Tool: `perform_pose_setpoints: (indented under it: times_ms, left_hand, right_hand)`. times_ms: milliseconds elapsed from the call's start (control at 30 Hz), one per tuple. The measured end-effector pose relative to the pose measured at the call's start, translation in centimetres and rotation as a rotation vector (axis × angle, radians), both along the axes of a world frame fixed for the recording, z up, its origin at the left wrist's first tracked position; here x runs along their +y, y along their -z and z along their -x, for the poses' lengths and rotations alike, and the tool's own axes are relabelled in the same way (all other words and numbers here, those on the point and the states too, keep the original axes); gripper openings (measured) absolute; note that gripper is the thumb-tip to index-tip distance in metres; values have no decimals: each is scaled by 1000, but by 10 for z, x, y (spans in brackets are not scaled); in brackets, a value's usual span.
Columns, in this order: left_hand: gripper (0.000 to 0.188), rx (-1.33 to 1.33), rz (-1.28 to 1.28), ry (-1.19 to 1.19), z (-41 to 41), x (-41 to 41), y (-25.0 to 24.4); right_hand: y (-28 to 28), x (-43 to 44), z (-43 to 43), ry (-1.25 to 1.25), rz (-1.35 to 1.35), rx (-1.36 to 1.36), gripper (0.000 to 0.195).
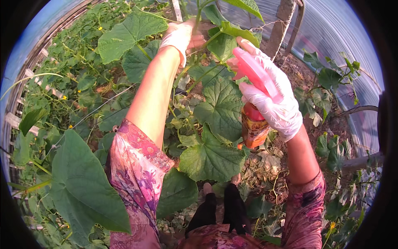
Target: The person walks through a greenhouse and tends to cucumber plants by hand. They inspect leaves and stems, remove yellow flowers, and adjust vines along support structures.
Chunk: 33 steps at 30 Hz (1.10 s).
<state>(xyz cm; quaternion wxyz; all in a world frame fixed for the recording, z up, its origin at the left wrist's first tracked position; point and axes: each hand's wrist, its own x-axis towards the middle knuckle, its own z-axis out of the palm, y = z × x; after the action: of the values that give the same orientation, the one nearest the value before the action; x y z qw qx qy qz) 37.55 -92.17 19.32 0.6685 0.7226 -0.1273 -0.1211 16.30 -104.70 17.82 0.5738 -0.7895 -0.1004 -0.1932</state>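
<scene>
My right hand, in a thin white glove, grips a spray bottle by its pink trigger head. The bottle's orange, patterned body hangs below the palm. At the upper middle, my left hand, gloved too, reaches in behind the upright green stem of a cucumber plant; whether its fingers close on the stem cannot be told. Broad cucumber leaves spread between and below the two hands, and another leaf lies left of my left hand.
A post stands at the upper right before the plastic film wall. A large leaf rises close at the lower left. A thin string crosses the left side. Vines cover the ground at left; dry leaves lie near my feet.
</scene>
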Motion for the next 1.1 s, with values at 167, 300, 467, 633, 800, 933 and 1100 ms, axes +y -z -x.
perform_pose_setpoints:
  times_ms: [167,300,467,633,800,933,1100]
  left_hand:
    - [25,-184,130,-170,21,-12,1]
    - [20,-544,-317,-370,21,-8,6]
    - [21,-366,-10,-238,1,-3,14]
    - [20,-23,24,5,-2,15,7]
    - [18,-60,46,38,3,16,7]
    - [19,-110,-96,39,6,18,3]
    - [20,72,127,79,12,18,1]
  right_hand:
    - [-2,8,-2,24,125,-163,52]
    - [-22,37,-15,65,220,-209,46]
    - [-27,26,-62,204,227,-247,33]
    - [-60,36,-65,-10,-542,358,26]
    - [-45,28,-80,-59,-397,85,35]
    - [-29,7,-79,-413,-590,-1,49]
    - [-38,17,-81,8,-562,239,36]
